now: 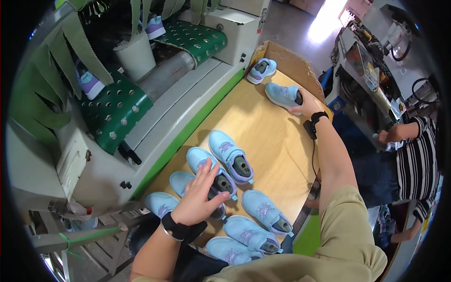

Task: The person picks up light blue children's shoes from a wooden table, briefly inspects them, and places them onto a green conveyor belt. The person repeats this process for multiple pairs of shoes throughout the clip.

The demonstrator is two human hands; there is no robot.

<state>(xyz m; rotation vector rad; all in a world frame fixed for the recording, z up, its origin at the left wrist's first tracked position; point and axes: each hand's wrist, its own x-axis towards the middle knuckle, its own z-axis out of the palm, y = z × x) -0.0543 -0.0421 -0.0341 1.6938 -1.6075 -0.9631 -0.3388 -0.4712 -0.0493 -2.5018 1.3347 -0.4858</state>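
My left hand (199,197) rests flat on a light blue child's shoe (225,184) with a grey last inside, in a cluster of several like shoes (263,209) at the near end of a wooden table (272,141). My right hand (305,104) reaches to the far end and grips the heel of another light blue shoe (281,94). One more blue shoe (261,69) with a purple sole lies beyond it, near the cardboard wall. Both wrists wear black bands.
A green perforated conveyor belt (112,113) with hanging green strips carries purple-soled shoes (90,84) on my left. A cardboard wall (296,63) edges the table's far side. A person in a striped shirt (416,160) sits at the right by machinery (371,70).
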